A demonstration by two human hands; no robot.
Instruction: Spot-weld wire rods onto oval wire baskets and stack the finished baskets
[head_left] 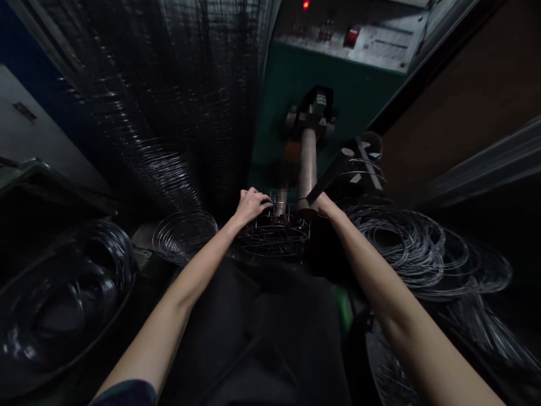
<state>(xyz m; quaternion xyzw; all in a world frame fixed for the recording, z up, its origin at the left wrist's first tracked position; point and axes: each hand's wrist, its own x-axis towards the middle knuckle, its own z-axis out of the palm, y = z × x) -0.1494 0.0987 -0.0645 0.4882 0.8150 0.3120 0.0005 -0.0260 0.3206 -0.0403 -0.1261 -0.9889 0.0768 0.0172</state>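
My left hand (252, 205) pinches the left edge of a round wire frame (274, 239) below the machine's electrode arms. Its thumb and fingertips meet at a thin wire there. My right hand (324, 204) reaches in behind the thick metal cylinder (308, 163) of the machine, and its fingers are hidden. The frame is made of thin bent wires and sits low between both forearms, over my dark-clothed lap. A shorter lower cylinder (281, 202) stands just right of my left fingertips.
The green machine (283, 73) carries a panel with a red switch (352, 36). Wire ring stacks (185, 232) stand left. Wire coils (414, 248) lie right. A tub (63, 366) of rings is at far left. A dark bracket (332, 175) holding wire rings juts right of the cylinder.
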